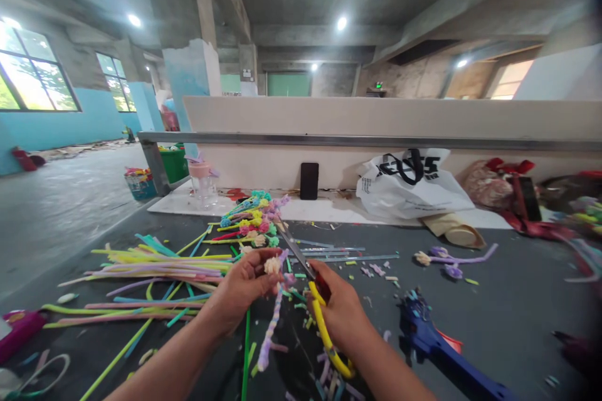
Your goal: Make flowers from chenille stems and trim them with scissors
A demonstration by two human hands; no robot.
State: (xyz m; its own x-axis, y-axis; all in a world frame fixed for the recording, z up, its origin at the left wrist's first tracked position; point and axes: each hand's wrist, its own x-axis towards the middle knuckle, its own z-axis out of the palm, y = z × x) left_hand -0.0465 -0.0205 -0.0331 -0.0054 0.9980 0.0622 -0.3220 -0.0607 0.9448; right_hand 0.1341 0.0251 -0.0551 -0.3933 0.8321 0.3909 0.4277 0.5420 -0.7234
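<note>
Lettering in bold black crosses the crumpled white plastic bag (409, 185), but folds and its black handle break up the word; smaller print on the bag is too fine to read. A dark-faced phone (309, 181) stands upright against the pale partition (258, 166), with no legible brand.

The left hand (239, 288) pinches a fuzzy cream flower (271, 265) between thumb and fingers, near the middle of the dark tabletop (207, 382). Just below the flower hangs a lilac-and-cream twisted stem (273, 332), its surface nubbly and spiralled. The right hand (338, 307) is closed around the scissors (301, 255), whose handle loop is bright yellow; the metal blades point away from the person, just beside the flower, and how far they are parted is hard to tell.

Beyond the hands lies a heap of curly, fluffy flowers (254, 219) in yellow, pink, teal and purple. Straight, velvety pipe cleaners (160, 263) spread to the left. Translucent, slender sticks (338, 257) and short clipped bits (376, 270) lie to the right, with a purple flower spray (454, 260), a smooth blue glue gun (437, 344) and a curled tan roll (454, 232). A clear cup (203, 188) stands near the table's far left corner.
</note>
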